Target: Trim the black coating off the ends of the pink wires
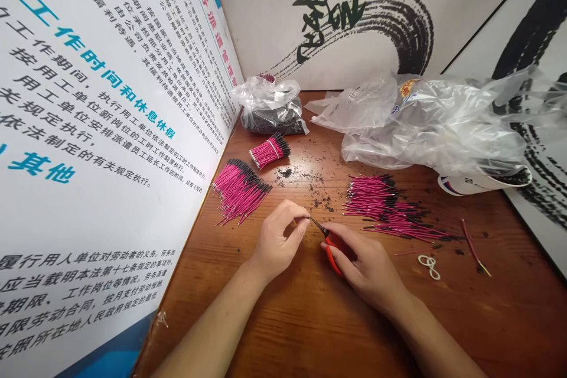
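My left hand is closed in a pinch, with thumb and forefinger pressed together. A tiny dark bit shows at those fingertips, but most of what they hold is hidden. My right hand grips red-handled needle-nose pliers, whose thin dark jaws reach left to the left fingertips. Beyond the left hand lies a loose heap of pink wires with black sleeve ends. A banded bundle of similar wires sits behind it. Right of the pliers, another pile of pink wires is spread out.
Black scraps litter the wooden table. Rubber bands and a stray red wire lie at right. Behind are a bag of black pieces, crumpled plastic bags and a tipped paper cup. Printed boards border the table.
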A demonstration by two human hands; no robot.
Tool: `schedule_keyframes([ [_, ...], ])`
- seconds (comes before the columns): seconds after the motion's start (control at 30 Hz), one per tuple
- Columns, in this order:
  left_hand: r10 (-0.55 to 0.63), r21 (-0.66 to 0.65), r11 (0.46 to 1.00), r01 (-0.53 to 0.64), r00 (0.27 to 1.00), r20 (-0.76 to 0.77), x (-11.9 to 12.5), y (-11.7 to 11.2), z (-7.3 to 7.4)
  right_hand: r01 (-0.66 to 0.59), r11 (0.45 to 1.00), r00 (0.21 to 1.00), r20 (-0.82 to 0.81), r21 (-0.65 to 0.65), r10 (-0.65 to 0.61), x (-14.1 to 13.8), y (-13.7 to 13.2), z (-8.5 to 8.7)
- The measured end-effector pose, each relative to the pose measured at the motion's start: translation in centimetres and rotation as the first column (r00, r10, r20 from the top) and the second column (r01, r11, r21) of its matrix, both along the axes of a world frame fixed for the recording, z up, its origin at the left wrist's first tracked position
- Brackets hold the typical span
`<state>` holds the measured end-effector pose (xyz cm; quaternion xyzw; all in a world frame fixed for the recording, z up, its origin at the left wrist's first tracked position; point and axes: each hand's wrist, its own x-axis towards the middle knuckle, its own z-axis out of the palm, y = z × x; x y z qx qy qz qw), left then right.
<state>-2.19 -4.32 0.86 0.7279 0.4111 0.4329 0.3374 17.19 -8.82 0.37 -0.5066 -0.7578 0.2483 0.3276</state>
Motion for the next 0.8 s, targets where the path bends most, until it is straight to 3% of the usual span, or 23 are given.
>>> schedule_keyframes([
  [0.8,0.007,-0.099,0.995,-0.006,1.0,0.009,0.01,-0.09,0.18,0.007,0.997,0.999,-0.053,-0.075,-0.011,-0.06,-0.06,0.14],
])
